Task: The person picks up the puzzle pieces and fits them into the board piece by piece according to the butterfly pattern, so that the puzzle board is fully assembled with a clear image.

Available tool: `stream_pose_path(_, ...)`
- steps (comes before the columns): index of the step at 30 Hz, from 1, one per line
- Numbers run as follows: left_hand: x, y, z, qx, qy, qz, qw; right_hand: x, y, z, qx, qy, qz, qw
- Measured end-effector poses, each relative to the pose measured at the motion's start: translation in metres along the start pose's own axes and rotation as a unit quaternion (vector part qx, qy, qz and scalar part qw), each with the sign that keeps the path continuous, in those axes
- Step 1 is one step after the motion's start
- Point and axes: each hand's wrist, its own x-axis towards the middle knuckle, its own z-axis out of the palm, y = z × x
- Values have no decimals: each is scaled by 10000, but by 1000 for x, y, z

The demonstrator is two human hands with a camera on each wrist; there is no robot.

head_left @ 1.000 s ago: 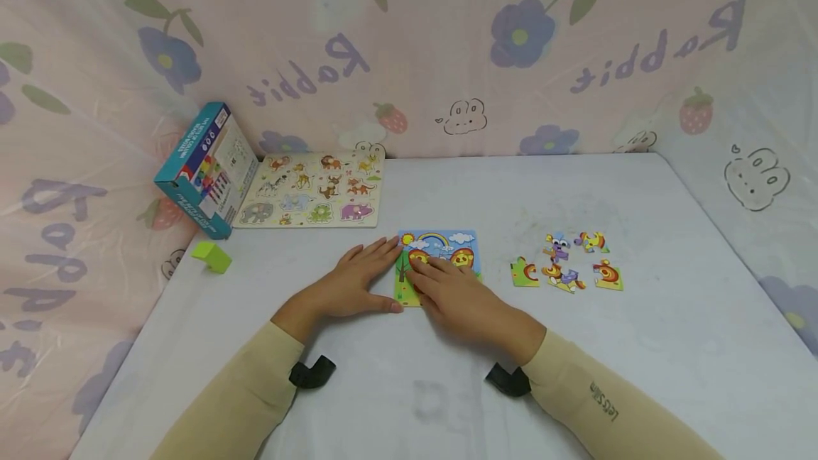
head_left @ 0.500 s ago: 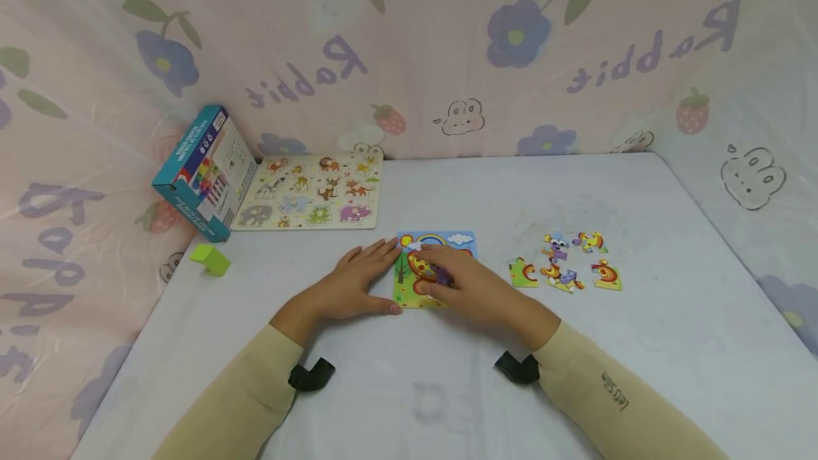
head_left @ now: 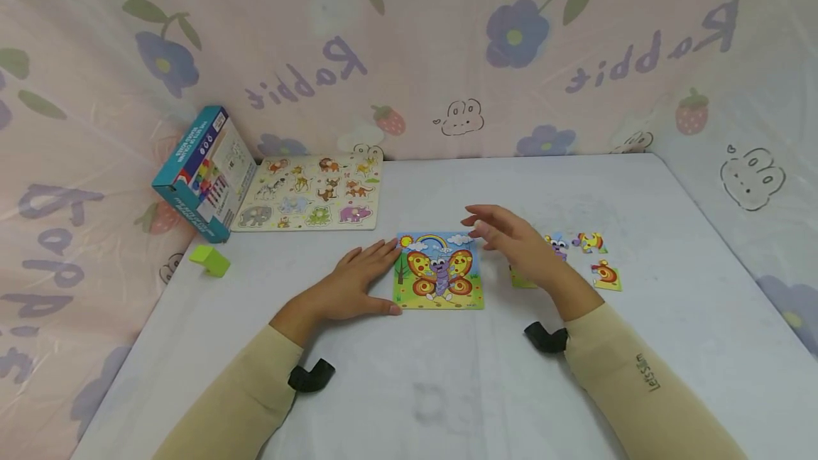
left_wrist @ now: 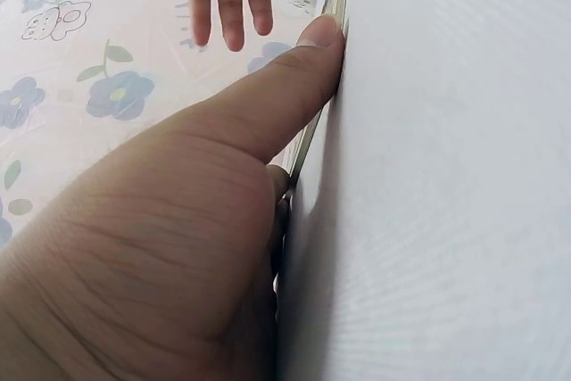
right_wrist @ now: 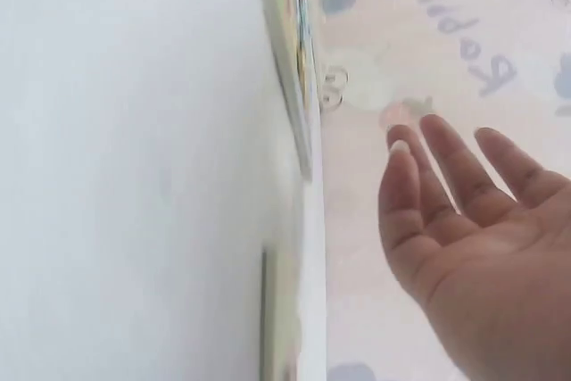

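A square butterfly puzzle lies flat at the middle of the table, its picture fully in view. My left hand rests flat along its left side, fingertips and thumb touching the edge; the left wrist view has that thumb of the left hand against the thin board. Raised over the table by the puzzle's upper right corner, my right hand holds nothing, its fingers loosely bent. In the right wrist view the right hand has its fingers apart. Loose puzzle pieces lie right of it, some partly hidden behind the hand.
At the back left a blue box stands beside a wooden animal board. A green block sits near the table's left edge. Printed curtains hang behind the white table.
My right hand has lifted off the puzzle and moved right and toward the back, uncovering the butterfly picture and covering part of the loose pieces. The left hand has stayed in place.
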Motion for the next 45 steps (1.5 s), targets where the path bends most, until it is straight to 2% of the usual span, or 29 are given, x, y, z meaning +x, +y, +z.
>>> stream_pose_path(5, 0, -1, 0, 37, 7, 17, 10000, -3, 5, -28, 248, 317, 247, 9989)
stream_pose_path(11, -1, 0, -1, 60, 3, 43, 10000, -13, 12, -60, 812, 558, 152, 9950)
stream_pose_path(18, -1, 1, -1, 49, 7, 34, 10000, -27, 25, -92, 1877, 751, -74, 9793)
stream_pose_path(23, -1, 2, -1, 52, -1, 17, 10000, -35, 31, -106, 2081, 962, 22, 9734)
stream_pose_path(27, -1, 2, -1, 54, -7, 5, 10000, -40, 37, -115, 1813, 1177, 429, 9754)
stream_pose_path(32, -1, 1, 0, 37, -3, 35, 10000, -45, 49, -127, 765, 1408, 1109, 9808)
stream_pose_path(34, -1, 0, 0, 28, -1, 39, 10000, -47, 52, -130, 71, 1408, 1370, 9805)
stream_pose_path(37, -2, 1, -1, 24, 23, 61, 10000, -48, 56, -132, -696, 1083, 1655, 9778)
stream_pose_path(40, -2, 1, -1, 53, 27, 59, 10000, -47, 55, -134, -1320, 484, 1933, 9710)
stream_pose_path(43, -1, 1, -1, 71, 22, 41, 10000, -46, 52, -133, -1746, -117, 2010, 9638)
stream_pose_path(45, -1, 1, -1, 71, 11, 29, 10000, -45, 48, -132, -1963, -404, 1879, 9615)
